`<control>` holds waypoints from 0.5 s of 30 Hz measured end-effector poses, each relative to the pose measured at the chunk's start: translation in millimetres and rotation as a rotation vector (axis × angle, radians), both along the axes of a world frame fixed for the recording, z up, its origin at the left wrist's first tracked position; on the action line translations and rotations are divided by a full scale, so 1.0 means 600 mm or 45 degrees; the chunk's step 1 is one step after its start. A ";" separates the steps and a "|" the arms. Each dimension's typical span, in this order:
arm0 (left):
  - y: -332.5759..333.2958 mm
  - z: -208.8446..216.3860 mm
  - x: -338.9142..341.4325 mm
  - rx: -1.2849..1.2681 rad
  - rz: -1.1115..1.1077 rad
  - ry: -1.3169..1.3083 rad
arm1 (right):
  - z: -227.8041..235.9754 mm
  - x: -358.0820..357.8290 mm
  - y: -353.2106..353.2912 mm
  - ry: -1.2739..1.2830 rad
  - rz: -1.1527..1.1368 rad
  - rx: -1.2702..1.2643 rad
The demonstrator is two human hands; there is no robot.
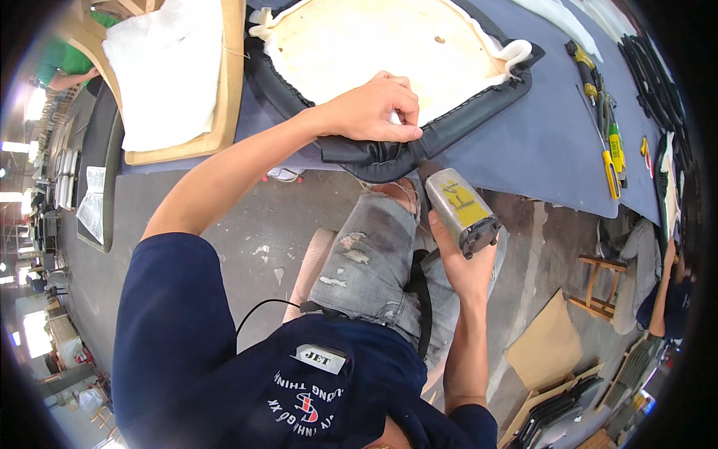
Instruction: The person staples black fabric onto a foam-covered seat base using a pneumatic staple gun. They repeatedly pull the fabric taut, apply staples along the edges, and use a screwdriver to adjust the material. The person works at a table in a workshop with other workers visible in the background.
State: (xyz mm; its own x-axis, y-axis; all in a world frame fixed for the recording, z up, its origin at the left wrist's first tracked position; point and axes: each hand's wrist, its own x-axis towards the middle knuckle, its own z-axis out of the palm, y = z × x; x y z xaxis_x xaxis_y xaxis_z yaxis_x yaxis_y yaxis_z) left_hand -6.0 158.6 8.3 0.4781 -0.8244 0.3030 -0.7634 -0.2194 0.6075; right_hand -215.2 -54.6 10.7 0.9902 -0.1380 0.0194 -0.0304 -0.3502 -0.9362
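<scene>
My left hand (376, 108) pinches and presses the black leather edge (449, 127) of a chair seat panel (374, 45) that lies upside down on the workbench, its pale wooden underside and white foam rim showing. My right hand (464, 262) grips a grey pneumatic staple gun (462, 209) with a yellow label. The gun's nose points up at the folded leather just right of my left fingers. The leather bunches in folds below my left hand, at the bench edge.
The bench is covered in blue-grey cloth (538, 142). Yellow and green hand tools (609, 142) lie at its right. A wooden frame with white padding (172, 75) sits at the left. Wooden stools and another person (666, 299) are at the lower right; concrete floor lies below.
</scene>
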 end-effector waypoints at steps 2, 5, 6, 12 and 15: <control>0.001 -0.005 -0.003 -0.031 0.011 0.005 | 0.004 0.006 0.003 -0.008 0.026 -0.031; -0.002 -0.006 -0.007 -0.041 0.012 0.008 | 0.010 0.018 0.015 -0.006 0.032 -0.047; -0.005 -0.006 -0.007 -0.044 0.009 0.006 | 0.011 0.022 0.016 0.006 0.034 -0.074; -0.005 0.001 -0.012 -0.183 0.187 0.116 | 0.021 0.049 0.017 -0.077 0.130 -0.168; 0.002 -0.003 -0.005 -0.345 0.312 0.232 | 0.018 0.051 0.009 -0.118 0.164 -0.087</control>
